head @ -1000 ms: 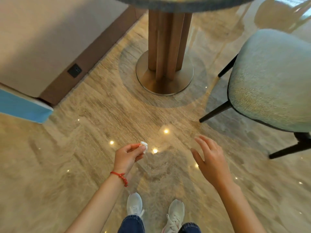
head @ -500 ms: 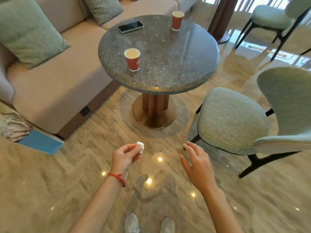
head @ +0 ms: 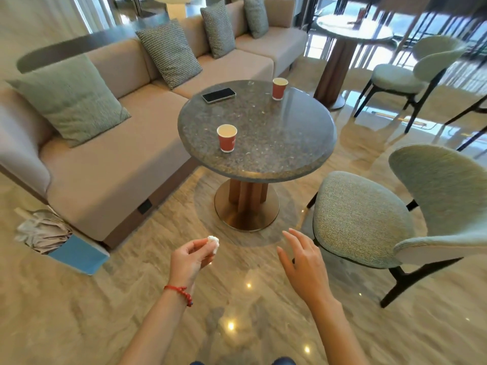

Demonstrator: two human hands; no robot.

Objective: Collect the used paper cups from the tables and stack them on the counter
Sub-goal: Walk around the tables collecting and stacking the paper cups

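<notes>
Two red paper cups stand upright on a round grey stone table [head: 290, 159]: the near cup [head: 227, 138] toward its left front, the far cup [head: 279, 88] at its back edge. My left hand [head: 191, 259], with a red bracelet on the wrist, pinches a small white crumpled wad [head: 214, 242] between thumb and fingers, low over the floor in front of the table. My right hand [head: 303, 264] hangs beside it with fingers spread and nothing in it. Both hands are well short of the cups.
A black phone [head: 218, 95] lies on the table's far left. A beige sofa [head: 118, 159] with cushions runs along the left. A green upholstered chair [head: 369, 219] stands right of the table. A blue bin [head: 76, 254] with paper sits left. A second table [head: 353, 29] and chair stand behind.
The view has tilted up from the floor and my shoes to the whole table, sofa and room. Both hands keep their pose, the left still pinching the white wad.
</notes>
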